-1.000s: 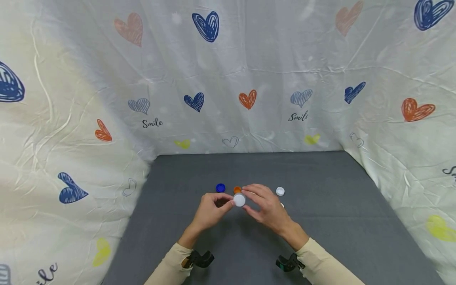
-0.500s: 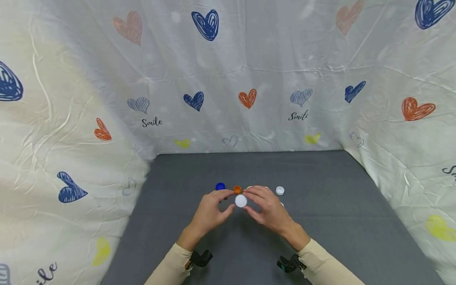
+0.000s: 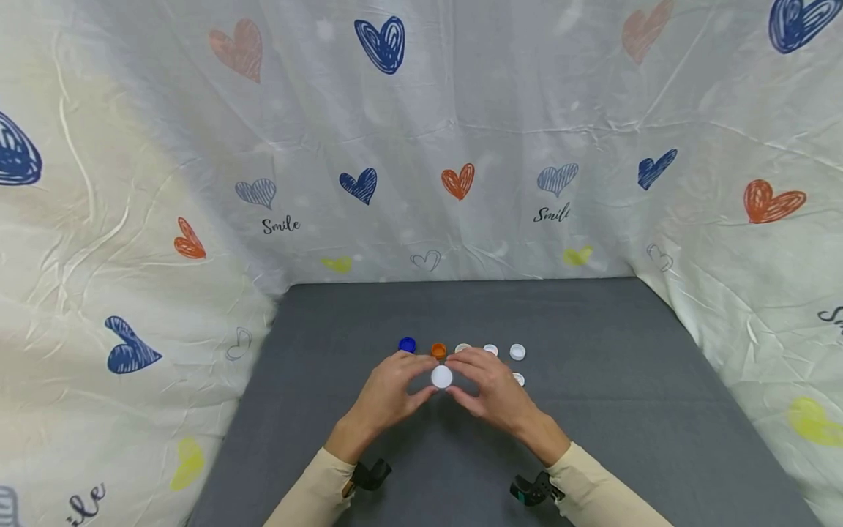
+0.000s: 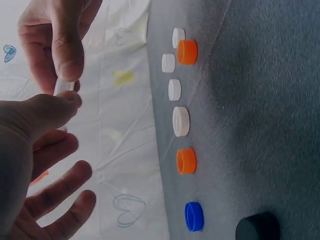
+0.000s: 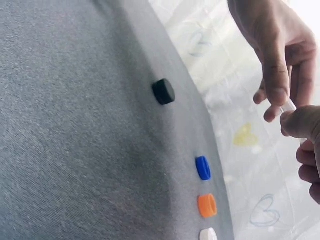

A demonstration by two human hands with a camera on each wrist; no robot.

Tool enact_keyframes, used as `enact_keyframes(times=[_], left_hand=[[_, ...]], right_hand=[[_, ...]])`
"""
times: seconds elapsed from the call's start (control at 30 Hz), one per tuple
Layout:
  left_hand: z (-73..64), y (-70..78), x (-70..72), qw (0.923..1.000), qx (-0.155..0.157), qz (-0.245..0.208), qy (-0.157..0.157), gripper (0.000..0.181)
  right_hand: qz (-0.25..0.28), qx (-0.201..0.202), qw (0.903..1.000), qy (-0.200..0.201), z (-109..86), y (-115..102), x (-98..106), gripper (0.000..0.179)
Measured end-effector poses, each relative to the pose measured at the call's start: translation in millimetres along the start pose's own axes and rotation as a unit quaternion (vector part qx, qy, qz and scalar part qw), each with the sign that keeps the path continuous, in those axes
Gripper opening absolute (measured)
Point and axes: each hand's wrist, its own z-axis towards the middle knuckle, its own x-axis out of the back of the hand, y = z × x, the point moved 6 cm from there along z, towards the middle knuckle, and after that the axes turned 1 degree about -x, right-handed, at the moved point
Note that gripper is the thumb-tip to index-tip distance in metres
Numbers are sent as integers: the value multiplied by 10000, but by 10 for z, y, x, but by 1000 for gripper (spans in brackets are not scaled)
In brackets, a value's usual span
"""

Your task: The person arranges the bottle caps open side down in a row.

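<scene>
A round white bottle cap (image 3: pixel 442 377) is raised above the grey table between my two hands, its flat face toward the head camera. My left hand (image 3: pixel 388 394) pinches its left edge between thumb and fingers. On the opposite edge, my right hand (image 3: pixel 495 388) pinches it too. Seen from the left wrist, the cap (image 4: pixel 64 86) looks thin and pale, mostly covered by both thumbs. An orange cap (image 3: pixel 438 350) lies just beyond the fingertips, and a blue cap (image 3: pixel 407 344) beyond my left hand. A black cap (image 5: pixel 164 91) shows only in the wrist views.
Several white caps, such as one at the far right of the row (image 3: pixel 517 352), lie on the grey cloth (image 3: pixel 593 468). Another orange cap (image 4: pixel 187 52) is hidden from the head camera. A white curtain (image 3: pixel 421 146) printed with hearts surrounds the table.
The left fingers came off the white cap half a second ago, while the right hand held it, and are back at its edge now. The cap sits slightly lower in the head view.
</scene>
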Motion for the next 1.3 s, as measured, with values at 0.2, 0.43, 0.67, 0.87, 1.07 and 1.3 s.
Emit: enact_keyframes(times=[0.2,0.43,0.67,0.87,1.07,1.3], left_hand=[[-51,-14,-30,9964,24,538,-655,40],[-145,-105,-131,9893,186,818,-1194,34],[-257,-210,-267,9793,327,1028,-1716,29],[-352,-272,-381,9709,334,1211,-2037,25],[-448,-316,-479,9635,278,1350,-2295,21],[-524,-343,-547,9596,276,1448,-2395,20]], right_hand=[[-107,-62,9996,-269,-28,-42,-138,40],[-287,-193,9978,-563,-52,-38,-353,34],[-240,-344,9944,-971,-88,-29,-599,31],[-278,-443,9914,-1200,-142,-16,-777,31],[-168,-538,9890,-1368,-192,-27,-889,30],[-353,-510,9876,-1444,-223,-56,-982,29]])
